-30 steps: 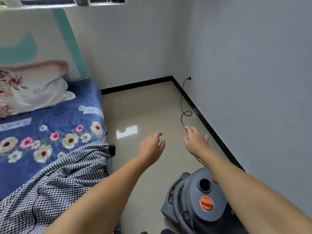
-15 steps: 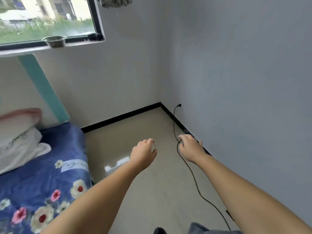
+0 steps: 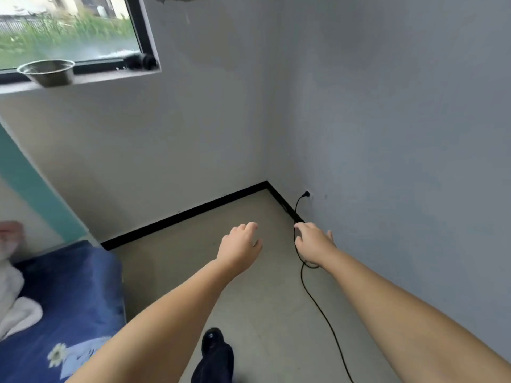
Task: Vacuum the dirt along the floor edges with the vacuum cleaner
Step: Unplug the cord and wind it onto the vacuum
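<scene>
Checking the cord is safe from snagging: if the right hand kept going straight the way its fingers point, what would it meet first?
The right hand points toward the corner. Likely first comes the black power cord looping by its fingertips, then the black skirting and the plug in the wall. Depth is unclear.

Black cord (image 3: pixel 318 302) on floor, plugged into wall.

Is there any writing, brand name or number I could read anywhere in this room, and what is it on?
No text can be read.
The pale patch on the blue floral bedspread may carry print, but it is too blurred to read.
The metal bowl, the black cord and the walls show no lettering.
</scene>
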Available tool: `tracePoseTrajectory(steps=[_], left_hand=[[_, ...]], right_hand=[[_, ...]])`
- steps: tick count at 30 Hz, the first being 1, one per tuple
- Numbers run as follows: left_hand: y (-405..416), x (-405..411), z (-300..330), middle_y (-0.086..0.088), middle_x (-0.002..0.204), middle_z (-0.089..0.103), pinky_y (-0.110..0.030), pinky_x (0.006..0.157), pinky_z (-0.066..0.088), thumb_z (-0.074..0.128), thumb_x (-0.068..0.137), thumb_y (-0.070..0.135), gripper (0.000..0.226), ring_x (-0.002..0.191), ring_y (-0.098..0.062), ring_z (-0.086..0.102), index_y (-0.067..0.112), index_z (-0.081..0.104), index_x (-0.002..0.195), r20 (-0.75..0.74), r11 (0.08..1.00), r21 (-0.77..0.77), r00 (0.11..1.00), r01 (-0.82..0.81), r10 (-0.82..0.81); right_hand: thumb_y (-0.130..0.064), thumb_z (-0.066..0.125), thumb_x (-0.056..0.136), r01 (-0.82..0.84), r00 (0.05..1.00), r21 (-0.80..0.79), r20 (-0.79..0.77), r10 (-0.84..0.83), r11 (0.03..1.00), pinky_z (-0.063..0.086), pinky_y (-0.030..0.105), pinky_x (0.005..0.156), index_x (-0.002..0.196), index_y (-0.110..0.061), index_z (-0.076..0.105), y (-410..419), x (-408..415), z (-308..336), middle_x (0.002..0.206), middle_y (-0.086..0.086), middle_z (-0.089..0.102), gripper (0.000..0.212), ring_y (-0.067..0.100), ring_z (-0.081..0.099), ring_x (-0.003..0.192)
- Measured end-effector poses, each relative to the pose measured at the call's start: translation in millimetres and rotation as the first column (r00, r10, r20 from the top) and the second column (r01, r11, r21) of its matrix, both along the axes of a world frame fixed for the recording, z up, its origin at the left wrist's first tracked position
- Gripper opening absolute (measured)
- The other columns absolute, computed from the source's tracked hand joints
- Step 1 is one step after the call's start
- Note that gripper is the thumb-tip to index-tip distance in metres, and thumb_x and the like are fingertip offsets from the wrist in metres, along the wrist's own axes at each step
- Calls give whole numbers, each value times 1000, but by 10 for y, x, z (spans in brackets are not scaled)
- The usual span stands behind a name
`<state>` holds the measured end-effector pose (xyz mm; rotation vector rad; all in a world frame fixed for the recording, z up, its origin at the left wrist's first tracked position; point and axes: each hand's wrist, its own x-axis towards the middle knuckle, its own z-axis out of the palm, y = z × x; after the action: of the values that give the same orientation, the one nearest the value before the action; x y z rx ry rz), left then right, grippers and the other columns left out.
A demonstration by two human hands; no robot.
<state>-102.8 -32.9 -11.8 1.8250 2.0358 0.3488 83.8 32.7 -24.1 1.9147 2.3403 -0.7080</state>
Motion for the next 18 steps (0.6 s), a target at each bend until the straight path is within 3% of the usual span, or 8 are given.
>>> tracePoseTrajectory(steps=[9, 18], left_hand=[[2051, -893, 75, -2, 123, 53, -33, 91, 39, 43, 97, 30, 39, 118, -23, 46, 17, 42, 134, -7, 987, -53, 988, 153, -153], [3860, -604, -220, -3, 125, 53, -34, 96, 38, 44, 97, 32, 42, 120, -22, 45, 18, 41, 136, -5, 897, -87, 900, 433, -435]], right_hand=[[-17, 33, 97, 193, 981, -47, -25, -194, 980, 17, 48, 114, 141, -23, 37, 1671, -727, -29, 148, 2, 36, 45, 25, 45, 125], [-22, 35, 100, 390, 920, -91, -6, -392, 916, 16, 49, 114, 145, -22, 32, 2974, -482, -392, 145, 8, 40, 45, 28, 43, 127]])
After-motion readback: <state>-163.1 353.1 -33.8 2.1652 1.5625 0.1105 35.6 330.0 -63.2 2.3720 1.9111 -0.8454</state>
